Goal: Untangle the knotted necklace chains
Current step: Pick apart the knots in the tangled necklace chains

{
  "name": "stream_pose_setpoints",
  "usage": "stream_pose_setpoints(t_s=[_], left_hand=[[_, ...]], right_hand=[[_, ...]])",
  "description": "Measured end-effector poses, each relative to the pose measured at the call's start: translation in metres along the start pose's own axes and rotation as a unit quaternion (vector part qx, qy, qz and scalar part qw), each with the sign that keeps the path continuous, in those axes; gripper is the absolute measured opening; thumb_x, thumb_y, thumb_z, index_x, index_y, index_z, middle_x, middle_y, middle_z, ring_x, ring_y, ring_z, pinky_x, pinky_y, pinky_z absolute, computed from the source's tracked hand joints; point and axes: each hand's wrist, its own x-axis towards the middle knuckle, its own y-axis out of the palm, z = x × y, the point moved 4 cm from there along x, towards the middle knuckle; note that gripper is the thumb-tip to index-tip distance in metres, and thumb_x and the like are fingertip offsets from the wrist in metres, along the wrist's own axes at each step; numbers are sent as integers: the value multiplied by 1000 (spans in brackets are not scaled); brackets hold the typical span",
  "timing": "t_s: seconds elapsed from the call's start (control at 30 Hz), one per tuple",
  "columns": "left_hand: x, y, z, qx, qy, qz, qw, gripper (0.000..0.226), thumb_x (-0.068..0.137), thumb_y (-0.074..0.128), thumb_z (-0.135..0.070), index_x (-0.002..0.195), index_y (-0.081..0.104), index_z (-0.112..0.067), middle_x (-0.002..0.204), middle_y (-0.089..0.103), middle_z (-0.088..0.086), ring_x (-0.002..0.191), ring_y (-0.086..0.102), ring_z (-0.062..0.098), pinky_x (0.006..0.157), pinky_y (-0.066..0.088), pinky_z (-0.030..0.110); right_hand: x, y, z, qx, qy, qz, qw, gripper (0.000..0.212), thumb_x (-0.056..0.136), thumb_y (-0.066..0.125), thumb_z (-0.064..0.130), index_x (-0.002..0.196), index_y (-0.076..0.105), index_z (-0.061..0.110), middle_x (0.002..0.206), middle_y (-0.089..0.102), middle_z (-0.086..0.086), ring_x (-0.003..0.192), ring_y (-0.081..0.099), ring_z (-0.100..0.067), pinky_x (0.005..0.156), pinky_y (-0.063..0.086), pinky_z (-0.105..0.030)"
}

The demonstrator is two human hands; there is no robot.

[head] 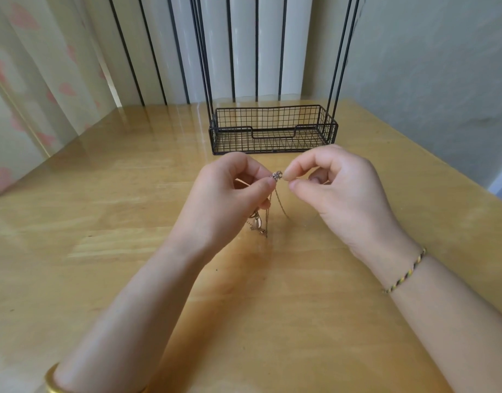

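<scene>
The one head-worn camera (a wide-angle lens) looks forward and down, close over the left hand [230, 194] and right hand [339, 191]; its view runs across the table [102, 251] to the wire basket [272, 120] at the far edge.

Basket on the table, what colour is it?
The basket is black, seen in the head view.

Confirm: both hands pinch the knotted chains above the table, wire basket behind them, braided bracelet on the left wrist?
One slip: the head view shows the braided bracelet on the right wrist, not the left. The left hand and right hand do pinch the knotted chains above the table, wire basket behind them.
</scene>
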Motion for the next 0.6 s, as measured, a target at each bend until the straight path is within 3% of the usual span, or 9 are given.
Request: stream_pose_setpoints(t_s=[0.13, 0.43, 0.53, 0.6], left_hand=[[0, 0, -1, 29, 19, -12, 999, 8, 86, 67, -11, 79, 64, -11, 63, 68, 3, 56, 60, 7, 56, 50, 24], [-3, 2, -6, 96, 55, -32, 993, 9, 85, 69, -13, 77, 68, -17, 63, 68, -3, 57, 63, 5, 52, 47, 13], [-4, 3, -7, 127, 70, -41, 989, 10, 84, 69, -14, 76, 67, -19, 62, 65, -7, 57, 62, 6, 53, 48, 14], [-5, 3, -7, 145, 79, -43, 985, 10, 83, 68, -15, 75, 67, -20, 60, 63, -10, 57, 60, 3, 54, 46, 12]], right_hand=[[-2, 2, 3, -24, -15, -3, 1000, 21, 75, 73, 9, 69, 67, 29, 88, 59, 7, 60, 44, -9, 58, 38, -11], [-2, 3, 1, -120, -83, -37, 989, 12, 78, 71, 16, 71, 69, 25, 79, 56, 11, 60, 45, -3, 59, 36, -11], [-3, 6, 1, -176, -123, -47, 975, 5, 79, 69, 17, 74, 71, 19, 81, 58, 8, 63, 41, 1, 62, 37, -20], [-4, 7, 1, -211, -147, -51, 965, 7, 77, 66, 18, 73, 71, 16, 80, 58, 5, 68, 40, -5, 62, 37, -25]])
